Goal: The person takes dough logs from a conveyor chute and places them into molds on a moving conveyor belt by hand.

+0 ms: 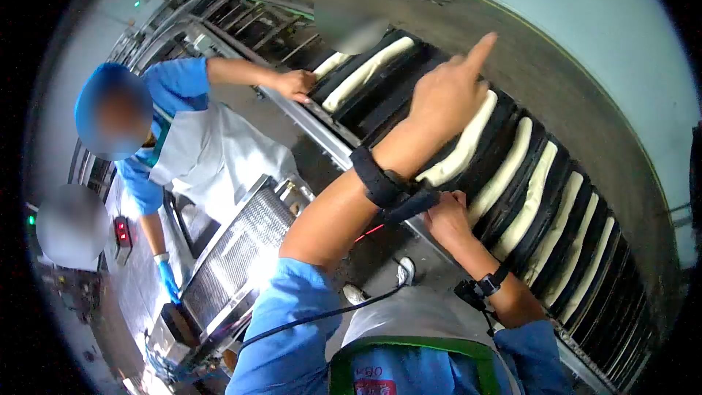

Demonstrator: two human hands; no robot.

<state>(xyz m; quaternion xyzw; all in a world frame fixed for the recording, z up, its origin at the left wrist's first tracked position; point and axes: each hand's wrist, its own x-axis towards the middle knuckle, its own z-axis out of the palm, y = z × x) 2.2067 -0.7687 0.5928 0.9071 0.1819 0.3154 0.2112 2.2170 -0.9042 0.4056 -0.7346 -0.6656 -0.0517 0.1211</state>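
Pale dough strip (463, 149) in black tray (488, 148) beyond metal rail (322, 125): probably soft, easily dented; best supported from beneath, full length. Beyond rail too, left hand (447, 95), index extended, others curled, empty; beside rail, right hand (447, 221), fingers bent, grip impossible to tell.

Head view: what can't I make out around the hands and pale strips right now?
In the head view:
- Right hand: fingers partly hidden at the black strap; whether they grip it, I can't tell.
- Nearest pale strip: partly covered by the left hand and wrist.
- Red display: too small to read.
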